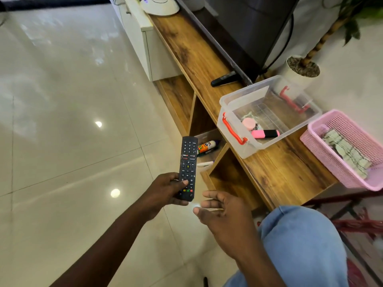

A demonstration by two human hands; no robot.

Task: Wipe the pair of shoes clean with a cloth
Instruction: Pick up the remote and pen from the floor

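Head view: the left hand (163, 191) is closed around the lower end of a long black remote control with coloured buttons (187, 166), thumb lying across its keys, and holds it above the glossy cream floor tiles (62, 141). Just right of the remote, the right hand (222, 214) is released, fingers spread and loosely curled, gripping nothing and not touching the remote. Below that hand lies a knee in light blue denim (300, 245).

Beyond the remote runs a long wooden counter with open cubbyholes (196, 59). In the cubbyhole right behind the remote's top end lies a white tube with an orange printed label (207, 146). On the counter, up and to the right of the remote, stands a clear plastic box with red clip handles (232, 112); inside it are a pink highlighter pen with a black end (265, 134) and a small round pink pot (248, 123). Right of that box sits a pink perforated plastic basket (323, 146) holding a folded pale patterned cloth (346, 152). Farther along the counter from the remote lies a second black remote (224, 79) beside a dark television screen (238, 27), with a white plant pot (300, 71) behind the clear box.

No pair of shoes can be seen anywhere in this view.
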